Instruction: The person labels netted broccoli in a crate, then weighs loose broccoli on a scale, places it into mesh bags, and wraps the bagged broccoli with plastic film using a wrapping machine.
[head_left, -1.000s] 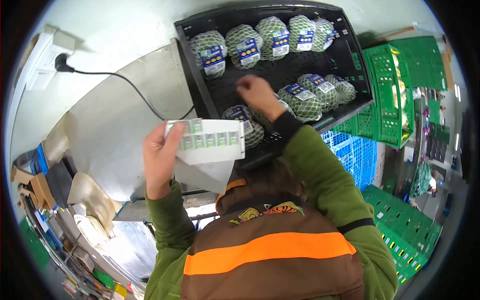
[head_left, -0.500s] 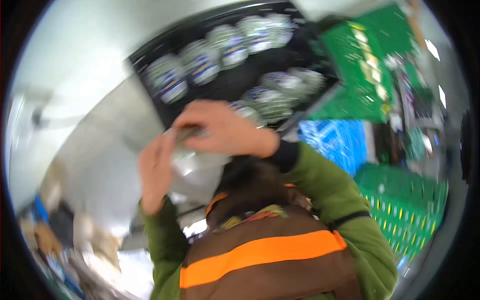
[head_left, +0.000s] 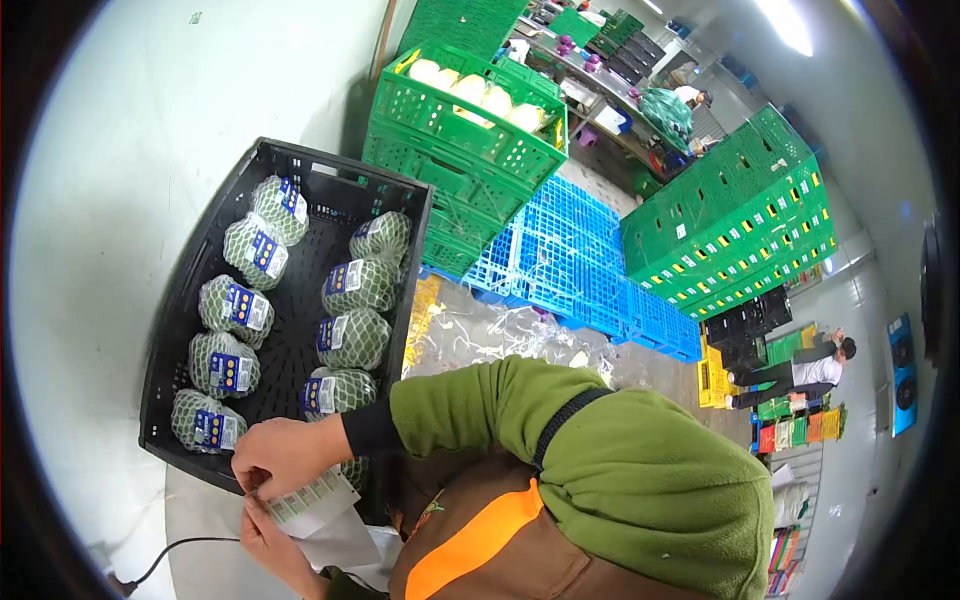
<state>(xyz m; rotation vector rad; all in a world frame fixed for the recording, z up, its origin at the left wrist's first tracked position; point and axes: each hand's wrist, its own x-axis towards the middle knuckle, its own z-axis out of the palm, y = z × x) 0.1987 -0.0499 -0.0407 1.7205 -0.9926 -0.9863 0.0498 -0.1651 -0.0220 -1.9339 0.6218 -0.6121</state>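
Observation:
My left hand (head_left: pixel 273 548) holds a sheet of labels (head_left: pixel 318 503), white with rows of small greenish printed stickers. Bent over the sheet's upper left corner, my right hand (head_left: pixel 288 455) has its fingertips pinched there, close to my left thumb. Whether a single label is between them cannot be made out. Just beyond both hands is a black crate (head_left: pixel 290 385). Two rows of round green vegetables in white netting (head_left: pixel 222 364) lie inside it, with blue and white labels on them. My right forearm hides part of the near right row.
Stacked green crates (head_left: pixel 465 165) holding pale vegetables stand beyond the black crate. Blue pallets (head_left: pixel 560 235) and more green crates (head_left: pixel 730 220) are to the right. A dark cable (head_left: pixel 175 545) runs at lower left. A person (head_left: pixel 800 372) stands far right.
The view has swung and sharpened, so the black crate now appears further left and lower. Both hands have shifted down and left in view, and the printed label sheet now shows between them.

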